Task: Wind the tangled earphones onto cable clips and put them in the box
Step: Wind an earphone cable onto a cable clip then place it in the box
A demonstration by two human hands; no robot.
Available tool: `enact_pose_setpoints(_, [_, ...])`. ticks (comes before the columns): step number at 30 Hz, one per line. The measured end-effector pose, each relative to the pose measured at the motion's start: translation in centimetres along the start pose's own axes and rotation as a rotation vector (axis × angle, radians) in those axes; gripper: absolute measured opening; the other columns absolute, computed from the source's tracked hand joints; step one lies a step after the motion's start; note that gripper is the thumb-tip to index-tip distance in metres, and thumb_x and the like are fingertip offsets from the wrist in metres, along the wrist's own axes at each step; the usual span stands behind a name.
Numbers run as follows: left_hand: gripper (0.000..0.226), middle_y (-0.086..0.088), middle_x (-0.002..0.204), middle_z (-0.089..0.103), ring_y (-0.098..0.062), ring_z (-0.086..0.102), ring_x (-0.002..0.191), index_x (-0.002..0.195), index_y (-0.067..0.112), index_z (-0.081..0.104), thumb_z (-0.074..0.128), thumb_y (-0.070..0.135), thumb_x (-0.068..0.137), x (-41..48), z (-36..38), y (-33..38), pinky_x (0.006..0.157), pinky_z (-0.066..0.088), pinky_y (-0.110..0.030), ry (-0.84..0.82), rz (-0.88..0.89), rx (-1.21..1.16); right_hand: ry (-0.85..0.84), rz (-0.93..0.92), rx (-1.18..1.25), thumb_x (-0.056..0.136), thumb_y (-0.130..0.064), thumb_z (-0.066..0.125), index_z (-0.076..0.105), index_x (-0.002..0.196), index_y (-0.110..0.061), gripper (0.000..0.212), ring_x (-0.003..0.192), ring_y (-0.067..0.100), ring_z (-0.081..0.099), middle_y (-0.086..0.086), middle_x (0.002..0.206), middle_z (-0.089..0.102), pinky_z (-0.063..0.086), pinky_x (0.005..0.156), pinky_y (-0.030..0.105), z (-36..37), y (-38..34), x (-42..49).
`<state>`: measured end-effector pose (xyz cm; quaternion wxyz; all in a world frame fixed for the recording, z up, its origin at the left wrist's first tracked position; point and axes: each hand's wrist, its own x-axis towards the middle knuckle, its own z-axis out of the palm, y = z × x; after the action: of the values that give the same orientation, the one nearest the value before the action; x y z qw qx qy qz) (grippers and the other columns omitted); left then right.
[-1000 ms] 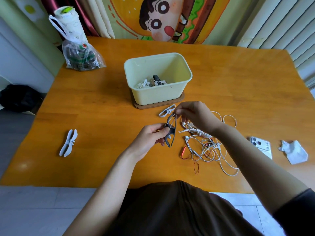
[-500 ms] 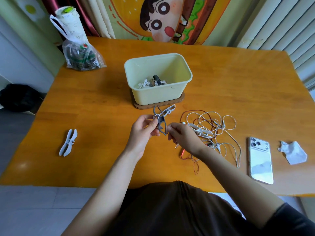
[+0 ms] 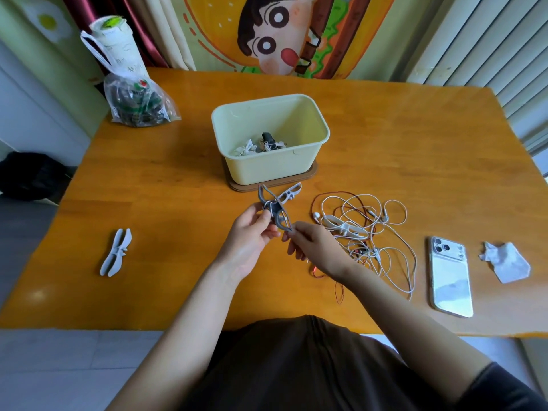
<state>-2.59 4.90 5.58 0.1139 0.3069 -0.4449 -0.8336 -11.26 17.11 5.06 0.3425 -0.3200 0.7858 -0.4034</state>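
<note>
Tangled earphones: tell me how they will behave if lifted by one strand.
Probably floppy: the tangled earphones lie in loose loops on the table. Likely to rise as one clump, since white and red cables cross. The white cable clip among them may get dragged along.

Seen from above, a person's left grip [image 3: 252,235] holds a grey clip [image 3: 274,209] over an orange tabletop [image 3: 178,188]. The right grip [image 3: 317,247] pinches the clip's near end. Behind stands a pale box [image 3: 267,170] with wound cables [image 3: 261,145] inside. Tangled earphones [image 3: 385,247] lie to the right, with a phone [image 3: 450,277] beyond. 1 white clip [image 3: 116,252] lies far left.
</note>
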Motion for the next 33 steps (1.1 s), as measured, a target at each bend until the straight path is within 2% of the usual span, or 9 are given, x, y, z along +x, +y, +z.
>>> enact_pose_setpoints(4, [0.018, -0.001, 0.075, 0.051, -0.005, 0.051, 0.058, 0.103, 0.012, 0.057, 0.04, 0.006, 0.101, 0.4, 0.0, -0.1, 0.064, 0.049, -0.021, 0.114, 0.058, 0.022, 0.032, -0.05, -0.109, 0.1, -0.019, 0.041, 0.063, 0.09, -0.016, 0.024, 0.056, 0.003, 0.051, -0.009, 0.067, 0.059, 0.039, 0.053, 0.013, 0.1, 0.1, 0.1])
enact_pose_setpoints(7, [0.016, -0.003, 0.079, 0.049, -0.007, 0.051, 0.06, 0.111, 0.009, 0.054, 0.041, 0.008, 0.101, 0.6, -0.1, -0.3, 0.062, 0.05, -0.02, 0.171, 0.1, 0.193, 0.068, -0.116, -0.232, 0.1, -0.016, 0.042, 0.066, 0.093, -0.013, 0.025, 0.056, 0.003, 0.051, -0.009, 0.067, 0.057, 0.038, 0.053, 0.014, -0.1, 0.2, 0.2])
enact_pose_setpoints(12, [0.018, 0.0, 0.081, 0.055, -0.01, 0.054, 0.061, 0.116, 0.01, 0.052, 0.04, 0.014, 0.102, 1.0, -0.1, -1.1, 0.07, 0.052, -0.03, 0.309, 0.142, 0.474, 0.036, -0.18, -0.371, 0.1, -0.02, 0.042, 0.066, 0.097, -0.013, 0.025, 0.057, 0.003, 0.052, -0.005, 0.072, 0.058, 0.038, 0.054, 0.013, -0.5, -0.4, -0.1])
enact_pose_setpoints(14, [0.014, -0.003, 0.085, 0.057, -0.014, 0.055, 0.063, 0.111, 0.013, 0.052, 0.041, 0.014, 0.101, 0.8, -0.1, -1.7, 0.06, 0.048, -0.018, 0.325, 0.225, 0.633, 0.025, -0.203, -0.39, 0.1, -0.021, 0.042, 0.066, 0.098, -0.013, 0.025, 0.06, 0.009, 0.056, -0.003, 0.072, 0.059, 0.046, 0.057, 0.024, -0.3, -0.9, -0.4])
enact_pose_setpoints(17, [0.013, -0.009, 0.095, 0.053, -0.015, 0.05, 0.07, 0.107, 0.011, 0.054, 0.043, 0.01, 0.1, 0.6, -0.3, -2.3, 0.056, 0.04, -0.009, 0.234, 0.369, 0.893, 0.021, -0.209, -0.413, 0.1, -0.021, 0.042, 0.067, 0.099, -0.013, 0.026, 0.061, 0.02, 0.057, 0.001, 0.074, 0.061, 0.048, 0.06, 0.038, -0.6, -1.2, -0.6])
enact_pose_setpoints(22, [0.023, 0.002, 0.097, 0.042, -0.008, 0.043, 0.076, 0.119, 0.015, 0.057, 0.043, 0.017, 0.101, 0.6, -0.7, -2.2, 0.062, 0.037, -0.006, 0.085, 0.316, 1.123, 0.02, -0.267, -0.489, 0.093, -0.028, 0.055, 0.07, 0.092, -0.009, 0.024, 0.07, 0.015, 0.055, 0.002, 0.086, 0.064, 0.047, 0.064, 0.032, -3.6, -1.7, -0.1])
enact_pose_setpoints(27, [0.025, 0.001, 0.096, 0.043, -0.01, 0.047, 0.082, 0.122, 0.018, 0.058, 0.045, 0.015, 0.101, 0.4, 0.1, -2.2, 0.063, 0.039, -0.008, -0.063, 0.216, 1.11, 0.101, -0.265, -0.454, 0.086, -0.027, 0.066, 0.071, 0.087, -0.013, 0.015, 0.068, 0.007, 0.05, -0.005, 0.084, 0.056, 0.037, 0.062, 0.021, -6.5, -2.2, 1.0])
enact_pose_setpoints(31, [0.021, 0.002, 0.093, 0.044, -0.012, 0.051, 0.078, 0.112, 0.031, 0.052, 0.046, 0.014, 0.1, 0.2, 1.1, -1.7, 0.063, 0.045, -0.016, -0.146, 0.197, 0.95, 0.14, -0.19, -0.333, 0.089, -0.023, 0.062, 0.068, 0.087, -0.013, 0.011, 0.068, 0.009, 0.058, -0.001, 0.083, 0.064, 0.045, 0.062, 0.024, -7.0, -1.9, 1.3])
enact_pose_setpoints(33, [0.021, 0.003, 0.092, 0.045, -0.012, 0.052, 0.074, 0.111, 0.03, 0.051, 0.045, 0.014, 0.1, 0.1, 1.3, -1.4, 0.061, 0.047, -0.015, -0.169, 0.197, 0.889, 0.143, -0.166, -0.25, 0.092, -0.021, 0.058, 0.064, 0.084, -0.012, 0.013, 0.062, 0.001, 0.061, -0.002, 0.074, 0.066, 0.048, 0.059, 0.02, -6.9, -2.0, 1.1])
